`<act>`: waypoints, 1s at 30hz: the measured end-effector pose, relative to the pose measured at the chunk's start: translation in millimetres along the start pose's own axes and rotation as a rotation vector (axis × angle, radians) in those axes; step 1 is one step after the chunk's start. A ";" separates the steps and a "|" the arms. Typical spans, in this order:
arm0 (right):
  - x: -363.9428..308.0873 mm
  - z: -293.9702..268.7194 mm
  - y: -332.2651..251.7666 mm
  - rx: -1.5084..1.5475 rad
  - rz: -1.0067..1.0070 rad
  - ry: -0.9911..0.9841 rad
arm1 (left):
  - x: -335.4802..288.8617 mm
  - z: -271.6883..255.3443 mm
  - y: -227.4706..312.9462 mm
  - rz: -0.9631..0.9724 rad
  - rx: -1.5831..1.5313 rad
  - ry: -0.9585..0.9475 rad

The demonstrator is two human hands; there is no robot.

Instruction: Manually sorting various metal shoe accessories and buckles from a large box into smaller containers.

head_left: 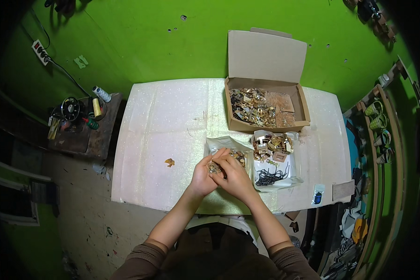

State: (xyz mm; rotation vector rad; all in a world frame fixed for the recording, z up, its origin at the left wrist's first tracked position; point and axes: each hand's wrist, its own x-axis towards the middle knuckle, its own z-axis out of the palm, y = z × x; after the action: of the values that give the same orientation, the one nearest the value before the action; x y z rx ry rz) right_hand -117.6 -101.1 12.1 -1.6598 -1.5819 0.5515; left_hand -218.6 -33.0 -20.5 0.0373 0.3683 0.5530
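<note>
My left hand [202, 178] is cupped palm up over the table, with a cluster of small shiny metal fittings [213, 167] in it. From the other side, my right hand [237, 179] reaches into that palm, fingers bent together over the pieces; whatever they pinch is hidden. Just beyond both hands lies a clear-plastic-lined white tray [215, 142] of similar gold and silver fittings, partly covered by my fingers. To its right, a second white tray [291, 178] contains larger metal buckles [279, 156] and a heap of black chain or cord [271, 176].
An open cardboard box [266, 126] full of metal hardware stands at the back. A loose gold piece [170, 162] lies left; a small blue packaged item [318, 197] and a ridged grey piece [343, 191] lie right. A side table [79, 142] with thread spools [102, 94] stands at far left.
</note>
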 end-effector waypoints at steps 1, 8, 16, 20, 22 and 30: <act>1.4 0.5 1.0 -0.030 -0.016 0.008 | 2.4 1.8 -1.4 -0.004 0.013 0.003; 7.3 -6.6 3.8 0.114 0.082 0.041 | 10.3 -7.6 0.9 -0.017 0.000 -0.048; 0.6 -25.0 25.5 0.362 0.327 0.219 | 12.7 -0.6 4.7 -0.048 -0.107 0.068; -10.7 -22.5 39.4 0.295 0.405 0.196 | 13.3 -3.3 6.7 -0.033 -0.024 0.114; -15.9 -16.2 44.4 0.450 0.449 0.203 | 14.3 -3.7 8.8 -0.033 0.010 0.137; -18.6 2.3 55.6 1.458 0.725 0.232 | 23.7 21.8 23.7 -0.181 0.342 0.101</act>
State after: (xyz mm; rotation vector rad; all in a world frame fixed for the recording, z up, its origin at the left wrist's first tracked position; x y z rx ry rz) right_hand -86.2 -115.3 -35.4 -0.9383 -0.0718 1.3623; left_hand -204.3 0.9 -4.9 0.3034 0.5558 0.3086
